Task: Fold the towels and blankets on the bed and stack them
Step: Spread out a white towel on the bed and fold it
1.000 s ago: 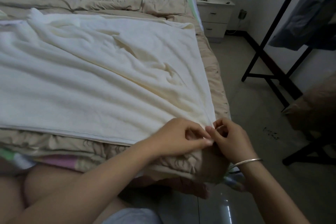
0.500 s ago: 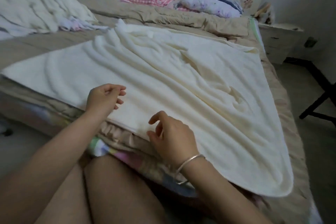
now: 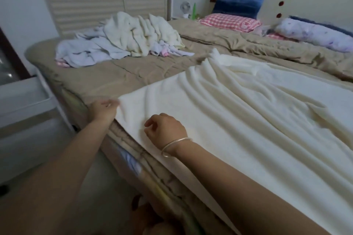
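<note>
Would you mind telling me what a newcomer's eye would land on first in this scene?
The big cream blanket spread over the near side of the bed stands out first. The left hand is at its near left corner, and the right hand, fingers loosely curled, is over its near edge. Behind it, on the far left of the bed, lies a rumpled pile of towels.
</note>
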Demonstrator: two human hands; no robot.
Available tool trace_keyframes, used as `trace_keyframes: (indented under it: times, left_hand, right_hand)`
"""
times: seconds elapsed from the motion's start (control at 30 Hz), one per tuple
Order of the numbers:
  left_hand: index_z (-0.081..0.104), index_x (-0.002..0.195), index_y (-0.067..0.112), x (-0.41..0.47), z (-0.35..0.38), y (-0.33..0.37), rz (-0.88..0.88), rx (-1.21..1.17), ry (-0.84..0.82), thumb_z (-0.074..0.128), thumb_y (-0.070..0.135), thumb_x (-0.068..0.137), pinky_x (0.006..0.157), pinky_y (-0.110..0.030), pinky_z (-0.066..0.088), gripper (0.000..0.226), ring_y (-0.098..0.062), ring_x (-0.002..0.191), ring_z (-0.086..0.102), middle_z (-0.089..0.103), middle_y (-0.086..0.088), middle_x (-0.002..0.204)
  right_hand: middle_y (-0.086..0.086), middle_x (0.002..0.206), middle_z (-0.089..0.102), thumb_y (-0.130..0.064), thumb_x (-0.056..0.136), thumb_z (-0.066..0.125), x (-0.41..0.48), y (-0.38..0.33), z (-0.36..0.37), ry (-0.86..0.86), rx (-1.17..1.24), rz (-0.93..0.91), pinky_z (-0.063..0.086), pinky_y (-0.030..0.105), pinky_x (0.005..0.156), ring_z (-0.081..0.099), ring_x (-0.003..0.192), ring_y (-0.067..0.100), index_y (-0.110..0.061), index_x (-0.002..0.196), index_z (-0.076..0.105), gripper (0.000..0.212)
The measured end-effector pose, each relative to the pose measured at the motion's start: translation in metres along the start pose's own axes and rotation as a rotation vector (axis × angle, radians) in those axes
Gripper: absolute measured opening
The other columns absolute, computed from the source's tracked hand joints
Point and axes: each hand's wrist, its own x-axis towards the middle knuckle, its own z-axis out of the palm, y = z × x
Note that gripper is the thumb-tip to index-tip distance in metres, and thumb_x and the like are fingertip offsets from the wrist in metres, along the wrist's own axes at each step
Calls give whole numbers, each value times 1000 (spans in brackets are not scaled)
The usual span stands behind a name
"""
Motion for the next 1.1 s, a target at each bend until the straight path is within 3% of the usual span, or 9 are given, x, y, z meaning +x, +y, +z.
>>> trace_keyframes:
  times: [0.13, 0.27, 0.37, 0.43, 0.57, 0.67, 0.8, 0.93, 1.1]
  left_hand:
    - [72, 89, 2, 22, -3, 11, 130, 144, -191, 68, 23, 89, 80, -30, 46, 21, -17, 86, 59, 67, -11, 88]
    - [47, 63, 13, 39, -14, 21, 244, 313, -195, 52, 22, 96, 66, -31, 35, 35, -20, 71, 49, 49, -12, 70]
    - [67, 86, 6, 50, -32, 13, 155, 373, -213, 57, 19, 94, 80, -36, 48, 18, -27, 85, 61, 65, -18, 90]
    - [66, 113, 0, 53, -34, -5, 111, 454, -238, 62, 19, 90, 91, -40, 50, 31, -35, 102, 63, 65, -24, 114]
    - [64, 106, -3, 30, -17, 10, 228, 793, 7, 57, 21, 92, 81, -39, 49, 28, -39, 103, 60, 64, -25, 109]
    - [60, 105, 11, 12, 15, 49, 492, 690, 166, 56, 16, 89, 82, -41, 44, 17, -33, 108, 53, 58, -13, 114]
    - [59, 95, 23, -47, 111, 99, 678, 359, -209, 56, 18, 88, 79, -34, 49, 9, -20, 95, 63, 66, 4, 100]
    - [62, 97, 23, -119, 205, 123, 760, 344, -531, 56, 19, 87, 82, -33, 50, 12, -16, 93, 64, 68, 8, 98]
    - [63, 105, 23, -181, 283, 151, 838, 400, -705, 53, 21, 90, 86, -33, 50, 18, -15, 97, 62, 68, 10, 99]
  right_hand:
    - [-1, 107, 62, -30, 89, 51, 35, -5, 10, -28, -6, -10, 46, 32, 82, 59, 99, 23, -28, 108, 64, 24]
    - [-7, 97, 66, -35, 90, 54, 51, -8, 4, -63, 30, -85, 47, 30, 81, 60, 92, 18, -27, 104, 64, 19]
    - [-12, 87, 65, -35, 90, 55, 54, -5, 0, -66, 104, -91, 48, 28, 77, 59, 79, 12, -29, 99, 64, 14]
    - [-13, 84, 65, -28, 91, 55, 54, 1, -1, -125, 111, -66, 49, 27, 76, 60, 74, 11, -28, 102, 64, 14]
    - [-8, 82, 68, -17, 92, 54, 53, 19, -17, -162, 276, 27, 54, 22, 58, 65, 57, 15, -24, 99, 62, 13]
    - [-8, 84, 70, -14, 91, 52, 51, 48, -49, 2, 284, 88, 45, 17, 53, 66, 55, 14, -25, 96, 64, 17]
    - [-6, 82, 71, -8, 87, 52, 29, 125, -114, 251, 263, 278, 46, 20, 55, 67, 63, 14, -27, 88, 67, 24]
    - [-7, 86, 70, -11, 85, 56, -18, 227, -181, 477, 46, 497, 49, 29, 76, 66, 85, 17, -34, 79, 65, 26]
    - [17, 127, 53, -26, 87, 58, -93, 346, -246, 483, -229, 919, 39, 40, 96, 45, 120, 38, -16, 125, 57, 39]
